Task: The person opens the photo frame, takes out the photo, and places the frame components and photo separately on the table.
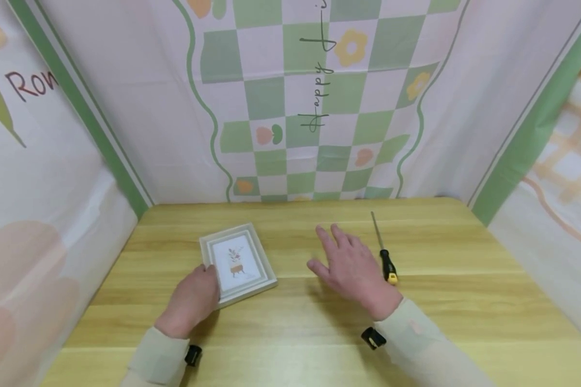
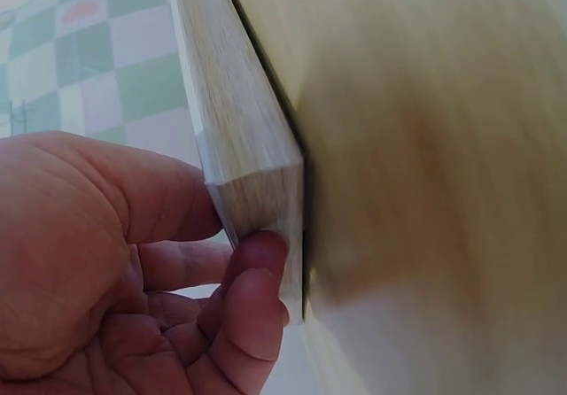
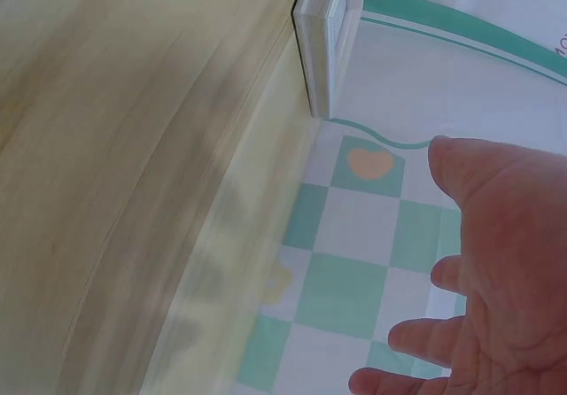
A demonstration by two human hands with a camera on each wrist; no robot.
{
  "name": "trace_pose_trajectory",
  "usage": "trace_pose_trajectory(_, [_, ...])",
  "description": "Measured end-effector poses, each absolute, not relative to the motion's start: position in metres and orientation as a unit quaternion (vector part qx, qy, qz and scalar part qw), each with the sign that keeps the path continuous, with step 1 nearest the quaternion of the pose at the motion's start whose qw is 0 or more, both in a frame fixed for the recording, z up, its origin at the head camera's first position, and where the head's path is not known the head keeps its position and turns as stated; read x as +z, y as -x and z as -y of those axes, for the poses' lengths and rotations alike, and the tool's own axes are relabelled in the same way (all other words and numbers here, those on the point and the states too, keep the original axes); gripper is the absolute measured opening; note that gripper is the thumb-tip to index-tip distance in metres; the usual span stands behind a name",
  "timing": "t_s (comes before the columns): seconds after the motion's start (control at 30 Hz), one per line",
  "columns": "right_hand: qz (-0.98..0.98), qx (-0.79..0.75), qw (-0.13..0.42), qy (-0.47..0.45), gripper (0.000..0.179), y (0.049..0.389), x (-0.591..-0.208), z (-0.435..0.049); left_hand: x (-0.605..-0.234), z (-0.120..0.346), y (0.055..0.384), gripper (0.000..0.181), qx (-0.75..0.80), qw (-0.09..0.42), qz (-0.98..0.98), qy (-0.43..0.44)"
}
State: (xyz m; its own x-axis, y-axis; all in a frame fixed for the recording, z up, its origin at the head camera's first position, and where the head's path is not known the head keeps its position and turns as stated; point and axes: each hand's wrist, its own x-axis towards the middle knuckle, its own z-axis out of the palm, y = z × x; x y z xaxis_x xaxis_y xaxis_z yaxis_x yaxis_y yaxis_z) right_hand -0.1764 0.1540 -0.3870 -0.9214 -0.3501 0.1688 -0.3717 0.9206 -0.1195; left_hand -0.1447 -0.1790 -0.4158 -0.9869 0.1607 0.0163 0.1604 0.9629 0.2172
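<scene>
A pale wood picture frame point(image 1: 268, 267) with a potted-plant print lies face up on the table, turned at a slant. My left hand point(image 1: 193, 298) grips its left edge near the front corner. In the left wrist view, the thumb lies over the face of the picture frame point(image 2: 239, 85) and curled fingertips point(image 2: 257, 253) touch its side. My right hand point(image 1: 351, 266) hovers over the table between the picture frame and a screwdriver, fingers spread and holding nothing. The screwdriver point(image 1: 388, 266), with a black and yellow handle, lies just beyond that hand, its shaft pointing to the back.
The wood-grain table point(image 1: 290, 344) runs back to a hanging cloth point(image 1: 300, 102) with green and white checks. Printed cloths also close off the left point(image 1: 43, 215) and right point(image 1: 561, 226) sides. A black strap piece point(image 1: 373, 338) sits at each wrist.
</scene>
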Motion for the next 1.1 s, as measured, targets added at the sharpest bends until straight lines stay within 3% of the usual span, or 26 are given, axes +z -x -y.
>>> trace_pose_trajectory(0.3, [0.978,0.065,0.049,-0.19,0.085,0.173,-0.385,-0.147,-0.415,0.169,0.139,0.025,0.118,-0.021,-0.987,-0.105])
trace_pose_trajectory(0.67, [0.979,0.063,0.038,-0.192,0.085,0.169,-0.386,-0.14,-0.417,0.156,0.137,0.028,0.12,-0.007,-0.987,-0.109])
trace_pose_trajectory(1.1, [0.98,0.087,-0.006,-0.181,0.072,0.165,-0.387,-0.133,-0.415,0.138,0.136,0.02,0.109,-0.019,-0.985,-0.135])
